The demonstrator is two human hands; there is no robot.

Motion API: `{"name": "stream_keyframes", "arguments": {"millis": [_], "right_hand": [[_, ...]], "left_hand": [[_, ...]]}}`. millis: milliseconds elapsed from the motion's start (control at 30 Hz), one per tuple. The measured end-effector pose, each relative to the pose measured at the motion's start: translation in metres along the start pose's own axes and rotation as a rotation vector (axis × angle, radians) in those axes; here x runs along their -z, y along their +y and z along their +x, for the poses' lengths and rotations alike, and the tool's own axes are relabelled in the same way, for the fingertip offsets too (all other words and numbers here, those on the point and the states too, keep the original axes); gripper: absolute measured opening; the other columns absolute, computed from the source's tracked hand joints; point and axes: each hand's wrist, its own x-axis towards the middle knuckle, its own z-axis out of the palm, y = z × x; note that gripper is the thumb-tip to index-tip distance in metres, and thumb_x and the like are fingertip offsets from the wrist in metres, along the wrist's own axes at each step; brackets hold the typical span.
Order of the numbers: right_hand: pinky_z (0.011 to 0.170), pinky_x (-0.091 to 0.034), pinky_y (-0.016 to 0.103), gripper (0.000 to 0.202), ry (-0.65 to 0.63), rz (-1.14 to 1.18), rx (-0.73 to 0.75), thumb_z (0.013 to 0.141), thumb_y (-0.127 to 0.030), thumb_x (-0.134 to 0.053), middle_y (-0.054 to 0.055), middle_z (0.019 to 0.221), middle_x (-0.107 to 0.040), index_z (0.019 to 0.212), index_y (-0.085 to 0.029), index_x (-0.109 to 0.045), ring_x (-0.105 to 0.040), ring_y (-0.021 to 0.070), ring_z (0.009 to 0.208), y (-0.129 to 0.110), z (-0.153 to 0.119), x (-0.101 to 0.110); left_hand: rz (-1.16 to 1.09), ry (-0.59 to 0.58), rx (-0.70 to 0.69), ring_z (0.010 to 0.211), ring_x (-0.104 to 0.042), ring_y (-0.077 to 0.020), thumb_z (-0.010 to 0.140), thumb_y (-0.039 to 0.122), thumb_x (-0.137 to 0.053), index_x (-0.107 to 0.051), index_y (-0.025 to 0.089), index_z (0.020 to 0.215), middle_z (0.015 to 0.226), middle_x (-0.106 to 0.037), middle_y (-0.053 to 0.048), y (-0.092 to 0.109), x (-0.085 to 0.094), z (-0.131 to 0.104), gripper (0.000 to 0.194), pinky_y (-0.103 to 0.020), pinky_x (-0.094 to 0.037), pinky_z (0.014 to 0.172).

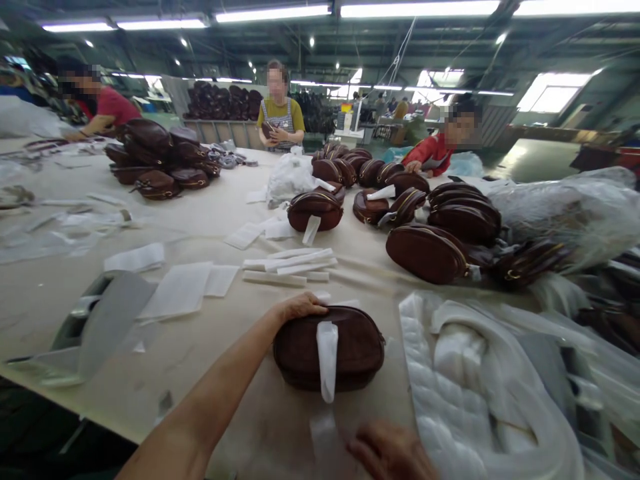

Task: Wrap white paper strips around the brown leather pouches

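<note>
From the head camera, a brown bag sits on the pale tabletop right in front of the person, a white strip draped over its top and hanging down its near face. The left hand rests on the bag's upper left edge, fingers curled over it and gripping it. The right hand lies low at the bottom edge, near the strip's loose end; whether it pinches anything I cannot tell. White padding is heaped just right of the bag. Folded white strips lie further back, with more brown bags clustered beyond and another pile at far left. Three other people stand or lean at the far side.
</note>
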Motion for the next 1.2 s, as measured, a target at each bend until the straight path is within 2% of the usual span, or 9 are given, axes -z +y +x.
{"name": "stream_keyframes", "arguments": {"millis": [67,100,167,233,333,400,500,800,1200], "right_hand": [[0.078,-0.05,0.027,0.024,0.263,-0.235,0.185,0.088,-0.021,-0.047,0.008,0.093,-0.067,0.104,-0.02,-0.064,-0.063,0.0181,0.087,-0.01,0.019,0.024],[0.088,-0.049,0.032,0.035,0.337,-0.342,0.28,0.085,-0.015,-0.047,0.011,0.108,-0.064,0.118,-0.019,-0.058,-0.06,0.0206,0.101,-0.016,0.031,0.033],[0.102,-0.04,0.045,0.065,0.323,-0.474,0.422,0.072,-0.008,-0.051,0.014,0.134,-0.05,0.136,-0.018,-0.041,-0.044,0.0259,0.126,-0.025,0.055,0.042],[0.108,-0.03,0.053,0.081,0.215,-0.526,0.514,0.062,-0.007,-0.052,0.014,0.143,-0.039,0.14,-0.016,-0.033,-0.03,0.0287,0.135,-0.03,0.077,0.042],[0.108,-0.03,0.053,0.068,0.13,-0.493,0.601,0.058,-0.009,-0.052,0.015,0.138,-0.046,0.125,-0.015,-0.046,-0.035,0.0289,0.133,-0.027,0.095,0.034],[0.104,-0.037,0.049,0.05,0.146,-0.441,0.629,0.061,-0.009,-0.052,0.015,0.126,-0.056,0.111,-0.017,-0.053,-0.046,0.0271,0.125,-0.022,0.098,0.028],[0.096,-0.045,0.043,0.038,0.199,-0.385,0.662,0.068,-0.01,-0.052,0.014,0.114,-0.064,0.105,-0.017,-0.055,-0.055,0.0255,0.116,-0.016,0.096,0.023],[0.095,-0.047,0.041,0.043,0.187,-0.346,0.642,0.063,-0.013,-0.053,0.014,0.112,-0.065,0.105,-0.016,-0.057,-0.056,0.0259,0.114,-0.013,0.095,0.023],[0.095,-0.047,0.041,0.041,0.197,-0.322,0.607,0.062,-0.015,-0.052,0.013,0.111,-0.066,0.103,-0.016,-0.058,-0.058,0.0262,0.112,-0.015,0.093,0.021]], "left_hand": [[0.066,0.001,-0.003,0.05,-0.039,-0.01,0.056,0.06,-0.068,-0.07,0.012,0.075,0.053,-0.053,0.002,-0.001,0.002,0.003,0.052,-0.022,-0.028,0.05],[0.095,0.001,-0.008,0.05,-0.039,-0.01,0.057,0.061,-0.066,-0.07,0.012,0.074,0.053,-0.052,0.002,0.0,0.002,0.003,0.052,-0.022,-0.028,0.049],[0.145,0.004,-0.023,0.051,-0.039,-0.0102,0.06,0.062,-0.063,-0.068,0.013,0.072,0.053,-0.052,0.002,0.003,0.002,0.002,0.051,-0.022,-0.028,0.05],[0.192,0.018,-0.041,0.051,-0.038,-0.0103,0.063,0.061,-0.06,-0.066,0.013,0.068,0.053,-0.051,0.002,0.006,0.0,0.001,0.049,-0.022,-0.028,0.05],[0.254,0.059,-0.059,0.051,-0.037,-0.0103,0.066,0.058,-0.058,-0.061,0.014,0.059,0.05,-0.047,0.003,0.01,-0.002,-0.002,0.045,-0.022,-0.028,0.05],[0.287,0.086,-0.066,0.051,-0.038,-0.0108,0.069,0.055,-0.056,-0.059,0.015,0.057,0.049,-0.045,0.003,0.011,-0.003,-0.003,0.042,-0.022,-0.028,0.049],[0.329,0.123,-0.093,0.053,-0.039,-0.0109,0.072,0.05,-0.055,-0.057,0.015,0.056,0.05,-0.044,0.003,0.013,-0.005,-0.002,0.039,-0.022,-0.027,0.05],[0.362,0.212,-0.154,0.051,-0.031,-0.0095,0.077,0.042,-0.052,-0.038,0.017,0.046,0.049,-0.03,0.004,0.026,-0.008,0.003,0.043,-0.024,-0.024,0.051],[0.377,0.409,-0.142,0.055,-0.032,-0.0098,0.076,0.035,-0.055,-0.037,0.017,0.05,0.055,-0.031,0.004,0.028,-0.019,0.01,0.037,-0.025,-0.025,0.056]]}}
